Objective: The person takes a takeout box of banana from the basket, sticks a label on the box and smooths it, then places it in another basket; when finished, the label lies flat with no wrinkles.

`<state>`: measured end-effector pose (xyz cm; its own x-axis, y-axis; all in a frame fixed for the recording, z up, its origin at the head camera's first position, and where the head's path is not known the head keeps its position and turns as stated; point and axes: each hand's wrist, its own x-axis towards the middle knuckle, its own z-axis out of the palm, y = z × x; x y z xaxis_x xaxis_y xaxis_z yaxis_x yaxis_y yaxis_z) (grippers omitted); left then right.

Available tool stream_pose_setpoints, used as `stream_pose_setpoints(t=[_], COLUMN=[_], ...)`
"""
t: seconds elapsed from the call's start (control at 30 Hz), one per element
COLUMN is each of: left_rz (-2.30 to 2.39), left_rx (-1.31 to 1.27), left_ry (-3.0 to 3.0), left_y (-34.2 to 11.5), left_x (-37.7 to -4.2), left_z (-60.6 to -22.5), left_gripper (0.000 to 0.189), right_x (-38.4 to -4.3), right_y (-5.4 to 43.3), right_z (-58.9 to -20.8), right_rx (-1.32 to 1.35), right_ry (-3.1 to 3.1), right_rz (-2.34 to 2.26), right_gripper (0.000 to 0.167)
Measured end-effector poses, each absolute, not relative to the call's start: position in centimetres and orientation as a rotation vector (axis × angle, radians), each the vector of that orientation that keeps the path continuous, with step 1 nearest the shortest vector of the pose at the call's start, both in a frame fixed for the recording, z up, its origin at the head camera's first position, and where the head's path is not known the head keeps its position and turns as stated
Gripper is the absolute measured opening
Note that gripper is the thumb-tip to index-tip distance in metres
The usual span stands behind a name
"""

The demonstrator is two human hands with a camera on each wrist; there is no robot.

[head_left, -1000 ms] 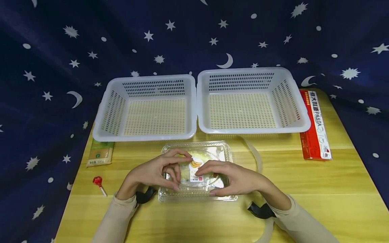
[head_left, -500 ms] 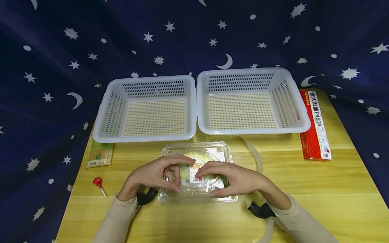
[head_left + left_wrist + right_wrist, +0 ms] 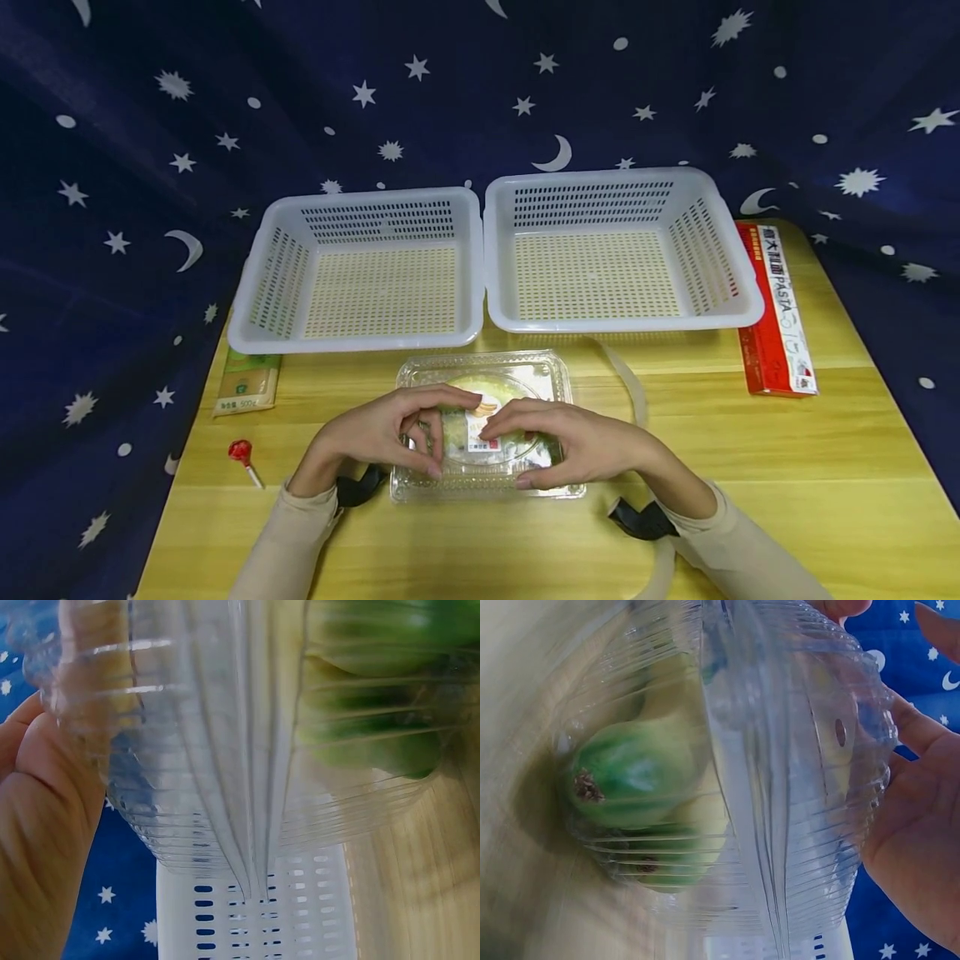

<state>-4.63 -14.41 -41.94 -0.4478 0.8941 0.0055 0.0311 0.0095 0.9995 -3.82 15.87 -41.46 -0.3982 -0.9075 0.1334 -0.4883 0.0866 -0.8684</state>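
Observation:
A clear plastic clamshell container [image 3: 468,468] lies on the table in front of the person, its lid down. Its white label [image 3: 483,435] carries a picture of yellow fruit. Inside, the right wrist view shows pale yellow produce with rounded green ends [image 3: 634,772]. The left hand [image 3: 386,429] rests over the lid's left half, fingers loosely bent, thumb towards the front rim. Over the right half lies the right hand [image 3: 581,437], its fingers overlapping the label and its thumb near the front rim. Neither hand has its fingers closed round the container.
Two white perforated baskets, left [image 3: 375,342] and right [image 3: 622,323], stand side by side behind the container. A red pasta box [image 3: 772,350] lies far right. On the left are a flat packet [image 3: 247,383] and a red lollipop [image 3: 241,451]. A pale strap [image 3: 630,383] runs under the right arm.
The left hand's fingers have shifted slightly to the right over the lid since the earliest frame. The right hand and the container look the same.

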Motion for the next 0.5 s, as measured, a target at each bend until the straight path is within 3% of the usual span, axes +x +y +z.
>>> stream_pose_setpoints(t=[0.33, 0.5], left_rz=[1.567, 1.585], left_rx=[0.981, 1.109], left_ry=[1.601, 1.771], left_y=[-15.7, -17.8], left_x=[-4.3, -4.5], left_z=[-41.1, -40.4], left_gripper=[0.080, 0.078], right_x=[-3.9, -4.8], right_y=[16.8, 19.4], right_z=[-40.7, -40.0], right_rx=[-1.428, -1.348], right_ry=[1.997, 2.119], right_rz=[-1.327, -1.416], right_gripper=[0.048, 0.050])
